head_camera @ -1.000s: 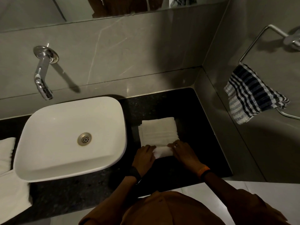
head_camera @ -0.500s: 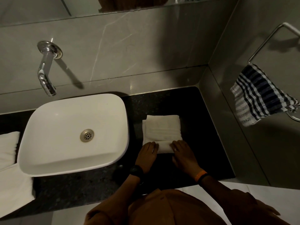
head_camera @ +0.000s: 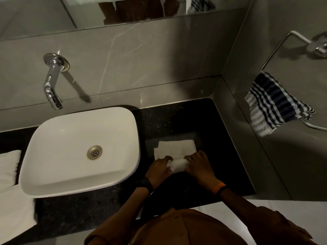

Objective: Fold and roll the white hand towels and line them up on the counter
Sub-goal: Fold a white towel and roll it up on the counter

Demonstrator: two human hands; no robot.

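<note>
A folded white hand towel (head_camera: 177, 148) lies on the black counter (head_camera: 221, 156) to the right of the basin. Its near end is rolled into a thick coil between my hands. My left hand (head_camera: 158, 171) grips the roll's left end and my right hand (head_camera: 200, 164) grips its right end. The flat part of the towel stretches away from me beyond the roll. More white towels (head_camera: 10, 183) lie in a pile on the counter at the far left, partly cut off by the frame edge.
A white basin (head_camera: 53, 181) stands on the counter left of my hands, under a chrome wall spout (head_camera: 52, 82). A blue-and-white checked cloth (head_camera: 272, 103) hangs from a chrome towel ring (head_camera: 292, 35) on the right wall. Grey walls close the counter at the back and right.
The roll has grown thicker and moved away from me, so less flat towel shows beyond it. Both hands have followed the roll forward.
</note>
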